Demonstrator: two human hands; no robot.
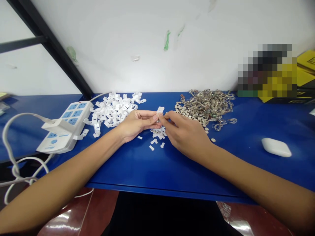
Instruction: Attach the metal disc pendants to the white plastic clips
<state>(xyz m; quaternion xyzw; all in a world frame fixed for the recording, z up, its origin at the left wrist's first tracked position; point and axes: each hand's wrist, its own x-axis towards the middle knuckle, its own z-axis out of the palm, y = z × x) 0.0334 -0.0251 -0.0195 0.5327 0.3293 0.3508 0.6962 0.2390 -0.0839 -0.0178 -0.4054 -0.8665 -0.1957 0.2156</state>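
My left hand (pixel 137 124) pinches a small white plastic piece (pixel 160 109) whose flat end stands up above the fingertips. Against it, the closed fingers of my right hand (pixel 188 132) meet the left fingertips; a small shiny spot shows there, and what the right fingers hold is hidden. Beneath the hands lies a little heap of small white tabs (pixel 159 132), with a few loose ones in front. To the left is a pile of white hinged plastic pieces (pixel 115 109). Behind my right hand are round silvery discs (pixel 185 111) and a tangled heap of thin wires (pixel 211 103).
A white power strip (pixel 70 121) with a plugged-in adapter and looping cable stands left on the blue table (pixel 137 167). A white rounded case (pixel 276 147) lies at right. Yellow and black boxes (pixel 306 77) sit at the far right, partly pixelated. A white wall (pixel 147 29) rises behind.
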